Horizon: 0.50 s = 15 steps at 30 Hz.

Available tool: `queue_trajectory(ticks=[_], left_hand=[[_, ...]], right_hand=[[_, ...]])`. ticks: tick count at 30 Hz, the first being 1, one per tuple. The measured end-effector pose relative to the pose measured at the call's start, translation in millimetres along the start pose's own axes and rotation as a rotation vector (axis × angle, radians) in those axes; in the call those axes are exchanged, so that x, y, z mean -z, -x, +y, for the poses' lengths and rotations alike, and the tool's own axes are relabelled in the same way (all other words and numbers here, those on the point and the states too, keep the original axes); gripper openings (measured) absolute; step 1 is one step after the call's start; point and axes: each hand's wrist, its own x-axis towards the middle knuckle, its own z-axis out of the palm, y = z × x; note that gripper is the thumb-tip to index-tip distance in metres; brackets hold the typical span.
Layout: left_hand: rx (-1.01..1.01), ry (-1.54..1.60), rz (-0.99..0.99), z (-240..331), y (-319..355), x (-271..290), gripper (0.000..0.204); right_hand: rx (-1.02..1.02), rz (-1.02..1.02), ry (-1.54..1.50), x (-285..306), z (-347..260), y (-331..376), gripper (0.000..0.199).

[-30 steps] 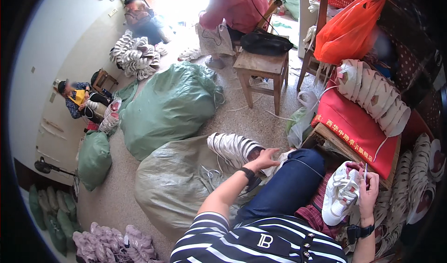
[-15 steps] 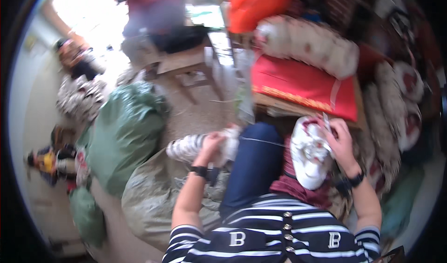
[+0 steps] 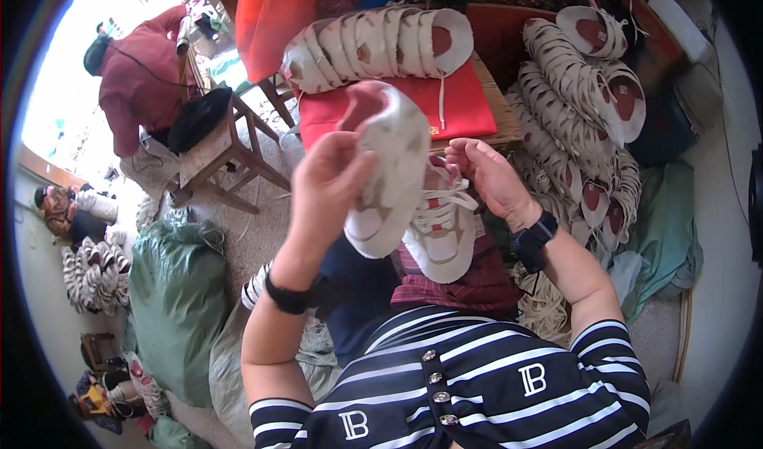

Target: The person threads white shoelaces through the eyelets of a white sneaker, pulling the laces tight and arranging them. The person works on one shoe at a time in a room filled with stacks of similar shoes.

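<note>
In front of my chest my left hand (image 3: 330,175) grips a white and beige shoe upper (image 3: 393,159) with a reddish lining, held up and tilted. Partly behind it, a second white shoe upper (image 3: 441,238) with laces through its eyelets lies on my lap, toe toward me. My right hand (image 3: 494,180) is beside this laced upper's heel end, with its fingers loosely extended; I see nothing held in them. Dark bands circle both wrists. A striped stack of uppers (image 3: 256,286) shows beside my left forearm.
A row of nested uppers (image 3: 381,48) lies on a red sheet (image 3: 469,103) atop a wooden table ahead. More stacks (image 3: 572,99) lean at the right, above loose laces (image 3: 544,306). Green sacks (image 3: 179,306) stand left. Other people (image 3: 143,75) sit farther off, near a wooden chair (image 3: 226,155).
My left hand has come up from the stack at the left, now with an upper in it. My right hand has come off the laced upper. The view has swung to the right.
</note>
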Motion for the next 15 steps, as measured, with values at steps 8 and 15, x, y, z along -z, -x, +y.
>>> queue_trajectory(ticks=[8,15], left_hand=[[0.318,0.448,-0.375,-11.3,5.5,-79.0,0.044],[-0.046,0.205,-0.073,-5.8,-15.3,-52.4,0.033]], right_hand=[[-0.049,0.033,0.063,14.0,-24.2,20.6,0.043],[0.0,-0.018,0.372,-5.5,-29.8,23.7,0.073]])
